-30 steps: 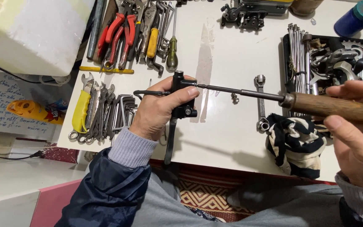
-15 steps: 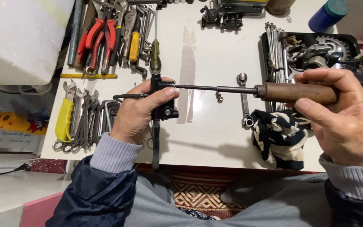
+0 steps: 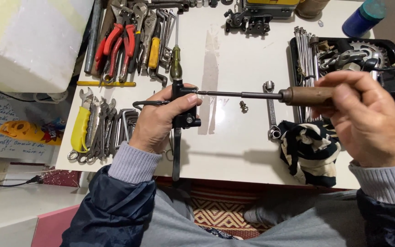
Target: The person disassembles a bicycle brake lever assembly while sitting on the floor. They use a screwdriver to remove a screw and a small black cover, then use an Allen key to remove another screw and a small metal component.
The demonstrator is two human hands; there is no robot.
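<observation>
A black metal brake lever (image 3: 179,114) is clasped in the left hand (image 3: 158,121) above the white tabletop (image 3: 234,137). A wooden-handled screwdriver (image 3: 270,95), right of it, is enclosed by the right hand (image 3: 366,121), tip meeting the lever.

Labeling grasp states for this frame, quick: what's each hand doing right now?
Left hand: closed, holding the black brake lever.
Right hand: closed, holding the wooden-handled screwdriver, tip at the lever.

left hand (image 3: 158,121) clenched, right hand (image 3: 366,121) seemingly gripping
</observation>
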